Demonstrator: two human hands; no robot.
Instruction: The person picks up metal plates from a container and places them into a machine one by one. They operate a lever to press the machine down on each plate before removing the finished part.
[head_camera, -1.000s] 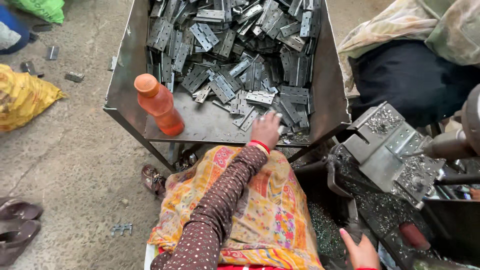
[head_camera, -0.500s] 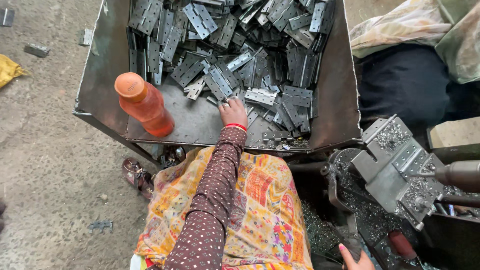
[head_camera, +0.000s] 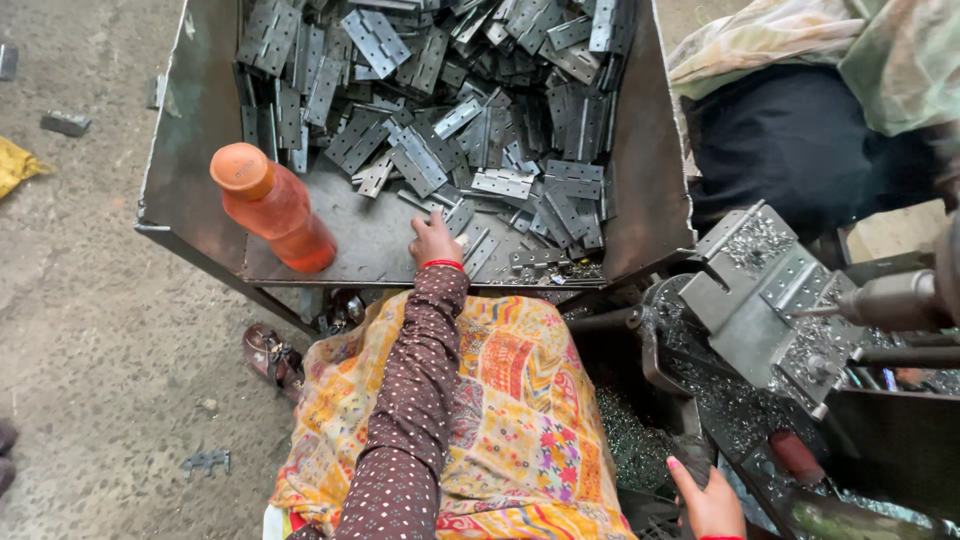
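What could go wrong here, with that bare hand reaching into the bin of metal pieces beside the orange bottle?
The left hand reaches bare among loose metal hinge plates, whose edges could likely cut fingers. The orange bottle stands close beside that hand in the metal bin; a bump might topple it. The right hand rests low by the drilling machine, amid metal shavings that could prick skin.

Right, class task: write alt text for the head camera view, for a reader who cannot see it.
A person's left hand reaches into a metal bin heaped with grey metal hinge plates, beside an orange bottle. The right hand rests low by a drilling machine strewn with metal shavings.
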